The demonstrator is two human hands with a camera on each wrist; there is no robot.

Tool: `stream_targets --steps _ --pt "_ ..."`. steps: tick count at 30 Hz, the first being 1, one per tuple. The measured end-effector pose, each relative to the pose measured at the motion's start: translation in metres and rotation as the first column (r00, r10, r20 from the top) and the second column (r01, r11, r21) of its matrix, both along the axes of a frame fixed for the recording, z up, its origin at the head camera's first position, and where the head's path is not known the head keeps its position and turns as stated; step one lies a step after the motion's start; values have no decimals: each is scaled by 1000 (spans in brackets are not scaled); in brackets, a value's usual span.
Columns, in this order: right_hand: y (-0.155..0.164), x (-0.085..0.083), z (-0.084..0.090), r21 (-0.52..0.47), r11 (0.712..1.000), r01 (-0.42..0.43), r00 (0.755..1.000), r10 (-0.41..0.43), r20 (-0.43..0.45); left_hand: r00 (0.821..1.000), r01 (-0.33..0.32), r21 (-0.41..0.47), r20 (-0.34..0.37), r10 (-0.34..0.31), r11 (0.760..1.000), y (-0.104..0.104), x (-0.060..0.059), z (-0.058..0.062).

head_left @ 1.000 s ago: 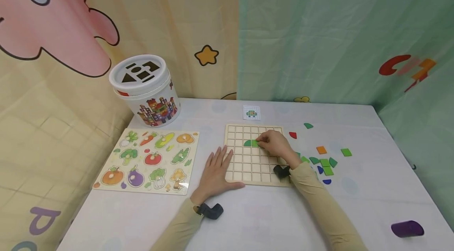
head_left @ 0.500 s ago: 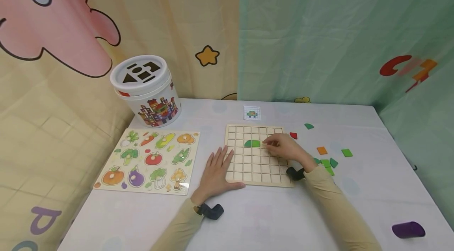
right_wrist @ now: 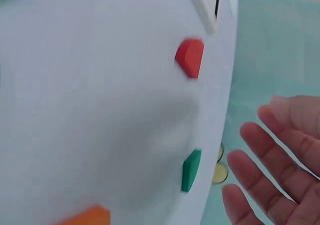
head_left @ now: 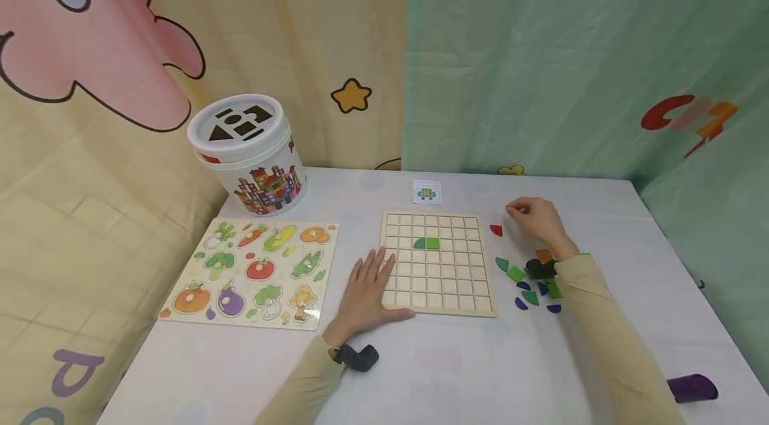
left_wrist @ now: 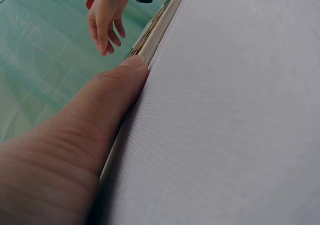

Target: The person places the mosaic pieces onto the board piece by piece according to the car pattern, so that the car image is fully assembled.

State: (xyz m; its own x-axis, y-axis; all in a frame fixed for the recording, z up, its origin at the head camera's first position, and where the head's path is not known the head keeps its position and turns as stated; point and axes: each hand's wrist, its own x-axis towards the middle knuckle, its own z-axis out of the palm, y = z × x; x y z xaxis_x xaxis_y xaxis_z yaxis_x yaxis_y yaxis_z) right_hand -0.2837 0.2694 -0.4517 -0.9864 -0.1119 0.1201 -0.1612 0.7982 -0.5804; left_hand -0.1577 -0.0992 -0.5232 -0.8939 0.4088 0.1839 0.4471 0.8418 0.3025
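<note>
The right hand hangs with fingers loosely spread, holding nothing, just over a small dark green quarter-round tile on the table's far right. That tile is probably thin, stiff and light; pinching its edges should lift it best. A red tile lies nearer the wooden grid board. The left hand presses flat, fingers splayed, on the board's near left corner.

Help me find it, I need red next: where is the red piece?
In the head view, the red piece lies on the table between the grid board and the right hand.
</note>
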Motion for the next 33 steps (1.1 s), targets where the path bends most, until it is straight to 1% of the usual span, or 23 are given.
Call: stream_targets --steps 3,9,13,18,20,23,27,30,33 --pt "11 -6 -2 8 998 54 998 -54 15 1000 -2 -8 11 2 1000 0 0 0" --pt "23 -14 -13 -3 993 118 985 -117 130 1000 -5 -21 25 5 1000 0 1 -1" --pt "25 -15 -21 25 992 126 979 -129 157 1000 1 -12 21 -1 1000 0 1 -1" --pt "26 -16 -26 41 991 130 981 -135 143 1000 -1 -13 1 1 1000 0 0 -3" --pt "26 -16 -25 43 991 129 981 -134 140 1000 -5 -20 -2 5 1000 0 0 -3" --pt "27 -17 -23 58 990 127 977 -135 168 1000 -7 -28 3 7 1000 1 -1 -4" --pt "29 -17 -21 92 991 98 973 -115 200 1000 -11 -33 6 11 999 0 -1 -4" --pt "32 -17 -21 82 993 85 975 -100 200 1000 -17 -48 9 17 999 0 -2 -4" --pt "34 -14 -21 63 993 101 973 -112 201 1000 -20 -63 13 21 998 0 -3 -4"
